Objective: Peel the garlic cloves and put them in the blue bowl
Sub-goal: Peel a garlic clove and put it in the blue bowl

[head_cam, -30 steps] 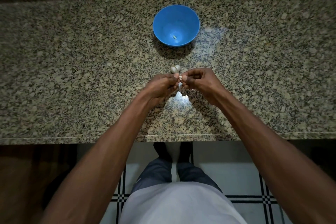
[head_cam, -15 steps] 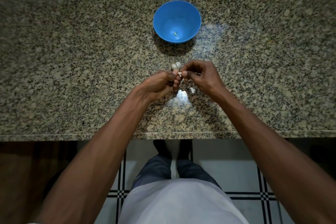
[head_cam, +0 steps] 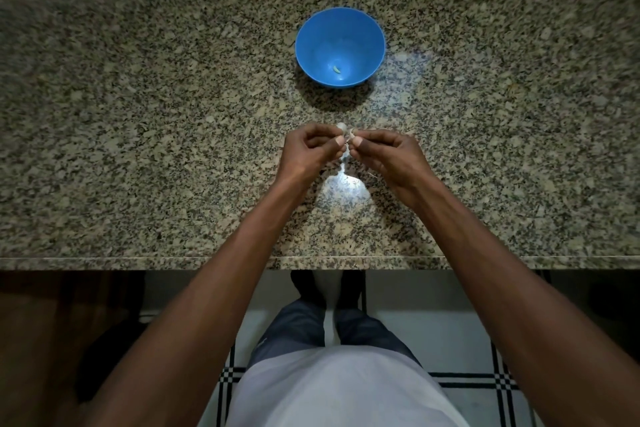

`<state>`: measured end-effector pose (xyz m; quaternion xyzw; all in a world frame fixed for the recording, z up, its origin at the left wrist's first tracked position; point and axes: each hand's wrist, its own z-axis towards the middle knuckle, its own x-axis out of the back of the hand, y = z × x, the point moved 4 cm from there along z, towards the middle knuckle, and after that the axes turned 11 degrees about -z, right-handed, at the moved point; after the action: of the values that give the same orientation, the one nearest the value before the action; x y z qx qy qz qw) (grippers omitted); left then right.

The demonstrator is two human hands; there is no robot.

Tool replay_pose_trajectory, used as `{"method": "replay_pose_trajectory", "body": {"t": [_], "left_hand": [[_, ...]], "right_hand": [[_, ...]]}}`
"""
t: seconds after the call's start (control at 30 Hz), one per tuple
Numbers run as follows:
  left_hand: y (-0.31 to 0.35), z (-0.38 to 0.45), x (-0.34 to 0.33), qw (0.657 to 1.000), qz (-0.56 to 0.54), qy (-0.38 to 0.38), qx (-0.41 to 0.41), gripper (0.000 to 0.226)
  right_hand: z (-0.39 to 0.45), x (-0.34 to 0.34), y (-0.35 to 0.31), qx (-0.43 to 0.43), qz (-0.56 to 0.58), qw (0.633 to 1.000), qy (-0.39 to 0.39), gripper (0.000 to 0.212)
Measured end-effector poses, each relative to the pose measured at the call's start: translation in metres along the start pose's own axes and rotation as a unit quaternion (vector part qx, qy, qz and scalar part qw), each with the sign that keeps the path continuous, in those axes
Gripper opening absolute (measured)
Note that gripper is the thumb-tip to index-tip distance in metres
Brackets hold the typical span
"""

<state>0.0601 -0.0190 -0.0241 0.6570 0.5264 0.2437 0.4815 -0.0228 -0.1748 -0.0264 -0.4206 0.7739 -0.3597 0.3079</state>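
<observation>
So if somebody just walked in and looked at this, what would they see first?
Probably the bright blue bowl, standing alone toward the back of the speckled granite counter, with one small peeled garlic clove at its bottom. Next, nearer the person, the left hand and right hand meet fingertip to fingertip, pinching a garlic clove between them just above a shiny patch of light on the stone.

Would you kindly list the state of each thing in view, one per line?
Bowl: upright on the counter, one peeled clove inside.
Garlic: off the counter, pinched between both hands; how far peeled is too small to tell.
Left hand: fingers curled, pinching the garlic.
Right hand: fingers curled, pinching the garlic.
</observation>
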Motion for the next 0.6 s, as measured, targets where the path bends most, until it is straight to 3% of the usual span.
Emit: {"method": "replay_pose_trajectory", "body": {"t": [0.4,0.6], "left_hand": [[-0.006,-0.003,-0.001,0.996,0.067,-0.003,-0.065,0.023],[-0.007,-0.002,0.007,0.989,0.105,-0.03,-0.103,0.017]], "right_hand": [[-0.001,-0.004,0.0,0.006,-0.105,0.994,0.013,0.02],[0.007,-0.008,0.0,-0.213,-0.006,0.973,-0.093,0.013]]}}
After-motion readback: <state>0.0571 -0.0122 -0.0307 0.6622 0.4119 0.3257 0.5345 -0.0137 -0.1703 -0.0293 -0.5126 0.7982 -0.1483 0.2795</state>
